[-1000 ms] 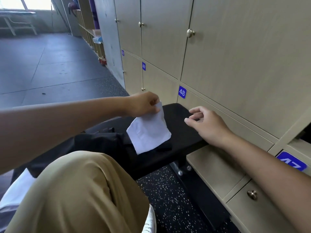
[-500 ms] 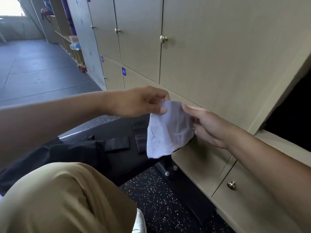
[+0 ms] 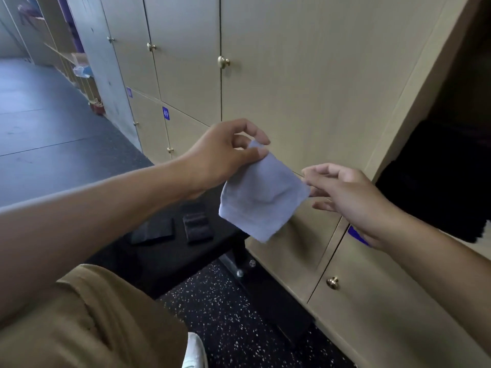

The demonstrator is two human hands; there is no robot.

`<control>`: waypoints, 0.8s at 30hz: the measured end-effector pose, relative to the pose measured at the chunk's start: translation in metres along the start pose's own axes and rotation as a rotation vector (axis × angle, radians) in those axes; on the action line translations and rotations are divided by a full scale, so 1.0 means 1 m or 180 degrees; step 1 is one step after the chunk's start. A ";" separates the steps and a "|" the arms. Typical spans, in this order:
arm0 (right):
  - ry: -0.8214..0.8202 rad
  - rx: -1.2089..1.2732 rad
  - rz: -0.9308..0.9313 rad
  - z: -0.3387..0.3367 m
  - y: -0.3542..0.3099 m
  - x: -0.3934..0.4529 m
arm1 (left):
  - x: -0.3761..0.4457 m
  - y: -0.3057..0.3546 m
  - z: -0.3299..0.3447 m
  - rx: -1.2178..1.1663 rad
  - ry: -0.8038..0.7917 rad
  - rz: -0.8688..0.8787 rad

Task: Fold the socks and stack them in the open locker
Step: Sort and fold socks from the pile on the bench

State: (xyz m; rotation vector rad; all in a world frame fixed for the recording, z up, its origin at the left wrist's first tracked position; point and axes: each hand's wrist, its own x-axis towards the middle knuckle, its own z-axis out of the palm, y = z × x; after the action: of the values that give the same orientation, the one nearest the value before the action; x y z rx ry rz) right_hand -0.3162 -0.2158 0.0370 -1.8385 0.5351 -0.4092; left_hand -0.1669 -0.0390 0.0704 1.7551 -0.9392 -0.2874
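— What sort of room is it, and what lies under the hands?

— A locker room. A wall of pale wood-grain lockers (image 3: 305, 75) with small round brass knobs (image 3: 223, 62) runs along the right, some doors marked with blue number tags (image 3: 165, 113). Below the hands stands a black bench (image 3: 170, 258), matte and flat-topped, on a dark rubber floor (image 3: 225, 322) flecked with pale specks. Farther left of the bench the floor turns to smooth grey slabs.

— And the sock?

— The white sock (image 3: 261, 193) hangs in the air above the far end of the bench, just in front of the lockers. It is soft, thin cloth folded to a rough square, with a stitched hem along its lower edge.

— Who holds it?

— The left hand (image 3: 225, 152) pinches its top corner between thumb and forefinger, the other fingers loosely curled. The right hand (image 3: 345, 192) is at the sock's right corner with fingers relaxed and spread; whether its fingertips actually grip the cloth cannot be told.

— The open locker?

— To the right of the bench, past the right hand, the open locker (image 3: 438, 187) shows as a dark recess with something black inside.

— Anything on the bench?

— Two black folded socks (image 3: 198, 225), ribbed and rectangular, lie side by side on top. A tan trouser knee (image 3: 87, 320) and a white shoe (image 3: 195, 354) sit at the bench's near side.
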 end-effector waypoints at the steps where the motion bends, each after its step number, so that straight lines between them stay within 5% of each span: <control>1: -0.0002 -0.0072 -0.0019 -0.003 0.000 -0.004 | 0.001 0.002 0.000 0.0007 0.0041 -0.0008; 14: 0.0571 0.0491 -0.0815 -0.029 -0.016 -0.025 | 0.020 0.036 0.018 -0.0723 -0.0239 -0.0246; 24: 0.0681 0.0035 -0.1174 -0.056 -0.018 -0.038 | 0.019 0.047 0.027 0.0742 -0.0617 0.0070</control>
State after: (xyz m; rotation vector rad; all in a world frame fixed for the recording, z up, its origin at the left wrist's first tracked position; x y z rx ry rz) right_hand -0.3740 -0.2342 0.0713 -1.8956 0.3329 -0.8624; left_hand -0.1917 -0.0765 0.1063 1.9533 -1.1690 -0.3500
